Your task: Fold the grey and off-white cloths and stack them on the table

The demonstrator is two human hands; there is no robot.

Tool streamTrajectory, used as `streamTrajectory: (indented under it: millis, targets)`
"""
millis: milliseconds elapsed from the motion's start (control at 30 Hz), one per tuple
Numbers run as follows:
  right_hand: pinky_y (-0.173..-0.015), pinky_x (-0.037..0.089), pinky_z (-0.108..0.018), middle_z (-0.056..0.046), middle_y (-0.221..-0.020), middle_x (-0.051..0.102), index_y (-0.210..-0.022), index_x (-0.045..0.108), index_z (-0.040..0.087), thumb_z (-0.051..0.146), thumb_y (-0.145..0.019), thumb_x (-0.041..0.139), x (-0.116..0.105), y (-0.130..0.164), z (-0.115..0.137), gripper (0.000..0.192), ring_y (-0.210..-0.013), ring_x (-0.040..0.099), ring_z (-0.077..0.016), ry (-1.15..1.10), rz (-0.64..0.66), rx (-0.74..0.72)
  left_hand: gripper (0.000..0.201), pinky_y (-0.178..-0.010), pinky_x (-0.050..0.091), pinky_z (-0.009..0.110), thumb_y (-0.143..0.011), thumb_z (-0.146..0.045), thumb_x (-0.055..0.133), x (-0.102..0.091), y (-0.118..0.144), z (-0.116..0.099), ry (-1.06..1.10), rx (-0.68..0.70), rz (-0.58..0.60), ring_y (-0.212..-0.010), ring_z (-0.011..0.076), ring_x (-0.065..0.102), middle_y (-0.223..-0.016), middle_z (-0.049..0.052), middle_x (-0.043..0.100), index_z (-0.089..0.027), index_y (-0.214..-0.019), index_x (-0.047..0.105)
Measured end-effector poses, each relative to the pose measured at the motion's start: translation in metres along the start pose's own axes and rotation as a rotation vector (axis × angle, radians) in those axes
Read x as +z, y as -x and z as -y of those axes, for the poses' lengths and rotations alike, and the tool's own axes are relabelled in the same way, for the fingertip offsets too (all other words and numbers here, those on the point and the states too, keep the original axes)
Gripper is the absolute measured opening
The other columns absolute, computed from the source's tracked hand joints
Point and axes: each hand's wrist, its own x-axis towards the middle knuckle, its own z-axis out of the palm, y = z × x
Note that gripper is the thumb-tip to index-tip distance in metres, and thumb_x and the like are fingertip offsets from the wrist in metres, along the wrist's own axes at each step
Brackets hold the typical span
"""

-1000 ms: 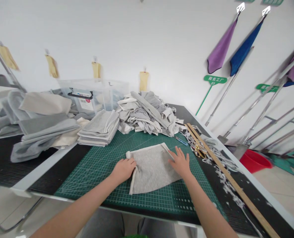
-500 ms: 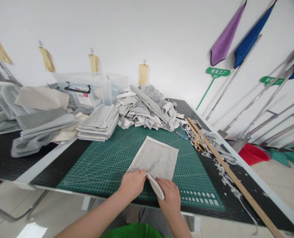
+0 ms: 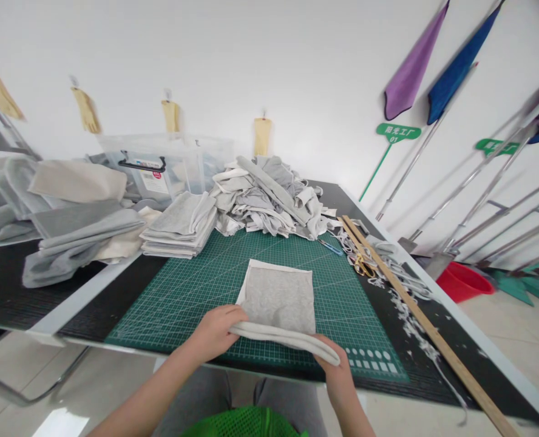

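A folded piece of light grey fabric (image 3: 278,295) lies on the green cutting mat (image 3: 173,303), its near edge raised toward me. My left hand (image 3: 221,331) pinches the left end of that near edge. At the right end, my right hand (image 3: 331,355) grips the same edge, thumb and fingers closed on it. Between the hands the lifted edge shows as a thick, doubled pale fold. Its far part rests on the mat.
A neat stack of grey cloths (image 3: 178,227) sits behind left, beside a loose fabric heap (image 3: 269,200). Further left are more folded cloths (image 3: 82,224) and a clear plastic bin (image 3: 146,173). Scissors (image 3: 363,265), a blue-handled cutter (image 3: 330,247) and a long wooden ruler (image 3: 415,306) lie right.
My hands have moved apart, drawing the fabric's near edge out from a narrow curled fold into a wide one. The fabric has turned squarer to me and shifted slightly left.
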Motion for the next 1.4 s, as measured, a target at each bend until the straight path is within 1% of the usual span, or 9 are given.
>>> streamTrajectory:
  millis: [233,400,600,700,800,967,1133,1267,1400]
  targets:
    - [-0.057,0.041,-0.026,-0.002,-0.064,0.058,-0.075,0.064,0.021,0.031,-0.065,0.055,-0.016,0.010,0.014,0.017,-0.062,0.052,-0.0173,0.063,0.082,-0.017,0.006,-0.060,0.036,0.017,-0.068,-0.015,0.051,-0.031,0.008,-0.012,0.319,-0.010,0.093,-0.065,0.0087,0.050,-0.068,-0.002,0.055,-0.016,-0.071,0.056]
    - [-0.058,0.039,-0.027,-0.003,-0.064,0.057,-0.074,0.064,0.019,0.031,-0.066,0.053,-0.017,0.004,0.037,0.018,-0.063,0.051,-0.0181,0.116,0.169,-0.088,0.005,-0.060,0.037,0.018,-0.065,-0.018,0.054,-0.042,0.006,-0.016,0.436,-0.034,0.056,-0.063,0.0097,0.050,-0.066,-0.001,0.055,-0.014,-0.068,0.056]
    - [-0.047,0.034,-0.021,0.002,-0.051,0.051,-0.058,0.058,0.016,0.027,-0.061,0.057,-0.014,-0.026,0.041,0.011,-0.049,0.043,-0.0109,0.099,0.046,-0.044,0.019,-0.066,0.039,0.021,-0.062,-0.014,0.052,-0.042,-0.015,-0.002,0.526,-0.196,-0.077,-0.073,0.0122,0.051,-0.077,0.000,0.056,-0.015,-0.081,0.054]
    - [-0.056,0.038,-0.023,0.001,-0.061,0.058,-0.069,0.060,0.016,0.029,-0.063,0.056,-0.007,-0.054,0.036,0.015,-0.059,0.050,-0.0134,0.050,-0.029,-0.012,0.027,-0.066,0.040,0.021,-0.064,-0.020,0.051,-0.034,-0.038,0.016,0.579,-0.246,-0.161,-0.074,0.0125,0.052,-0.082,0.001,0.056,-0.016,-0.090,0.048]
    - [-0.065,0.039,-0.028,-0.004,-0.077,0.062,-0.082,0.060,0.016,0.034,-0.065,0.052,-0.002,-0.086,0.027,0.026,-0.073,0.054,-0.0183,0.178,-0.102,0.042,0.032,-0.067,0.041,0.023,-0.065,-0.024,0.050,-0.023,-0.062,0.036,0.434,-0.322,-0.185,-0.075,0.0138,0.053,-0.084,0.002,0.056,-0.017,-0.096,0.045]
    - [-0.076,0.036,-0.033,-0.007,-0.108,0.051,-0.106,0.049,0.022,0.031,-0.064,0.050,-0.003,-0.121,0.006,0.043,-0.094,0.047,-0.0208,0.716,-0.161,0.080,0.041,-0.070,0.039,0.032,-0.064,-0.029,0.049,-0.008,-0.078,0.052,-0.184,-0.585,-0.162,-0.090,0.0219,0.049,-0.099,0.007,0.053,-0.021,-0.104,0.044]
    - [-0.079,0.032,-0.039,-0.004,-0.111,0.048,-0.104,0.049,0.028,0.033,-0.064,0.050,0.002,-0.123,-0.002,0.041,-0.100,0.041,-0.0242,0.991,-0.025,0.062,0.041,-0.064,0.040,0.031,-0.070,-0.045,0.040,-0.009,-0.060,0.050,-0.146,-0.733,-0.034,-0.081,0.0220,0.054,-0.091,0.007,0.057,-0.023,-0.104,0.046]
    - [-0.078,0.034,-0.032,-0.005,-0.100,0.053,-0.096,0.054,0.022,0.024,-0.064,0.048,0.005,-0.118,-0.003,0.033,-0.092,0.047,-0.0195,0.911,0.037,0.046,0.053,-0.054,0.039,0.023,-0.067,-0.036,0.047,-0.008,-0.048,0.047,0.098,-0.570,0.151,-0.059,0.0144,0.055,-0.075,0.001,0.058,-0.023,-0.117,0.034]
    - [-0.072,0.037,-0.027,-0.003,-0.084,0.057,-0.088,0.056,0.019,0.018,-0.057,0.054,0.008,-0.102,0.000,0.031,-0.079,0.052,-0.0167,0.734,0.107,0.129,0.058,-0.064,0.039,0.021,-0.065,-0.011,0.043,-0.001,-0.063,0.051,0.003,-0.332,0.102,-0.071,0.0131,0.054,-0.076,0.000,0.057,-0.024,-0.120,0.031]
